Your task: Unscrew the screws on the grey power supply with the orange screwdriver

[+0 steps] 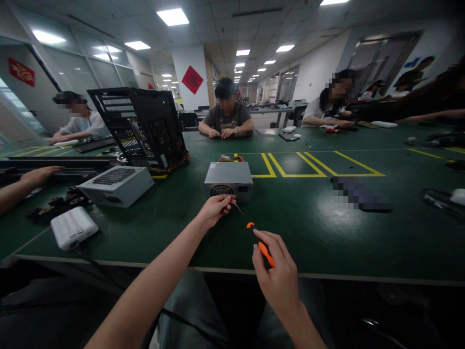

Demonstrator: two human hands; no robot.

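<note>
A grey computer power supply (228, 170) sits on the green table in front of me, its fan grille and socket side facing me and coloured wires at its back. My left hand (216, 211) is pinched closed just in front of its lower edge, at the tip of a screwdriver. What lies between those fingertips is too small to make out. My right hand (278, 266) grips the orange and black handle of the screwdriver (250, 226). Its thin shaft points up and left to my left fingertips.
Left of me stand a second power supply (118, 184), an open black computer case (145, 128) and a white power bank (73, 227). Another person's hand (39, 177) reaches in from the left. A blurred-out dark object (363, 195) lies to the right. Co-workers sit across the table (327, 228).
</note>
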